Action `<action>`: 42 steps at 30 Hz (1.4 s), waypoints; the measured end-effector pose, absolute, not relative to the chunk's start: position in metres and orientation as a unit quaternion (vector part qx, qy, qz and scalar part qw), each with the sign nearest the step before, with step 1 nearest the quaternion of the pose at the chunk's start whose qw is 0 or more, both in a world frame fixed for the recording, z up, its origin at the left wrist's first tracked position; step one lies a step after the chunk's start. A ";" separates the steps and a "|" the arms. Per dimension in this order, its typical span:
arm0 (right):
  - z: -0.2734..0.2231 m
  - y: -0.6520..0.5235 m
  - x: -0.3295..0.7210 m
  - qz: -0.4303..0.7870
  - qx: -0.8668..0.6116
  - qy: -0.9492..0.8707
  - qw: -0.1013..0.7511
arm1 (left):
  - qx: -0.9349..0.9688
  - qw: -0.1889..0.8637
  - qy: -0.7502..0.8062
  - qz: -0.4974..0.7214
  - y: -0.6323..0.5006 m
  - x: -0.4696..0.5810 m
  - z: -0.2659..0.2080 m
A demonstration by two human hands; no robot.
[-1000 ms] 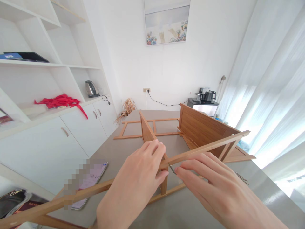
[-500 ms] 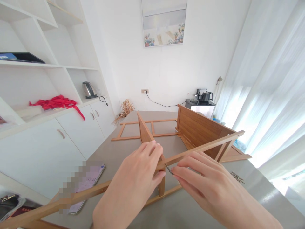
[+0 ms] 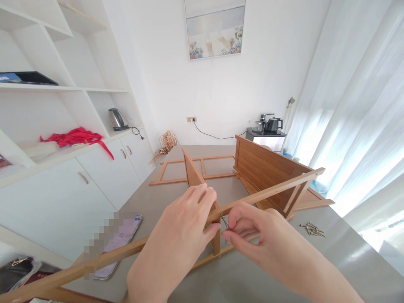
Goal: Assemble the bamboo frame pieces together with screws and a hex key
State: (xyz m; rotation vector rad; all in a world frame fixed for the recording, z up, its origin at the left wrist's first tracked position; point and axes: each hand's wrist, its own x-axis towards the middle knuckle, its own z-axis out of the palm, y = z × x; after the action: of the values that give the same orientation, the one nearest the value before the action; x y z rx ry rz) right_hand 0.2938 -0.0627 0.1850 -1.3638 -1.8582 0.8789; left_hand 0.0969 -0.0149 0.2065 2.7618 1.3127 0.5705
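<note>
My left hand (image 3: 176, 240) is closed around a joint of the wooden frame, where a long rail (image 3: 271, 191) meets an upright shelf board (image 3: 193, 169). Its thumb presses from below. Just to the right, my right hand (image 3: 261, 235) pinches a thin metal hex key (image 3: 224, 223) between thumb and fingertips. The key's upper end meets the underside of the rail at the joint; whether it sits in a screw head is too small to tell. A wide wooden panel (image 3: 268, 164) stands on edge at the rail's far side.
Several loose screws (image 3: 312, 229) lie on the grey table (image 3: 334, 261) to the right. A phone (image 3: 123, 240) lies at left, partly under the rail. Another ladder-like wooden frame (image 3: 167, 182) lies flat farther back. A kettle (image 3: 117, 119) stands on the left shelf.
My right hand has turned, its fingers now curled with thumb and fingertips pinching lower on the hex key. My left hand keeps its hold. The view has shifted slightly, showing more screws.
</note>
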 end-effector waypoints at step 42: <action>0.185 -0.075 0.306 0.093 -0.525 -0.806 0.255 | 0.890 0.020 0.419 0.180 -0.015 0.096 0.209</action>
State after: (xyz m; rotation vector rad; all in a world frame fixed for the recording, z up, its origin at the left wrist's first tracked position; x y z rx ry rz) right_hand 0.3064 -0.0751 0.1847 -1.4258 -2.1898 0.2536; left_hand 0.0956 -0.0151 0.2085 2.7597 1.2990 0.5592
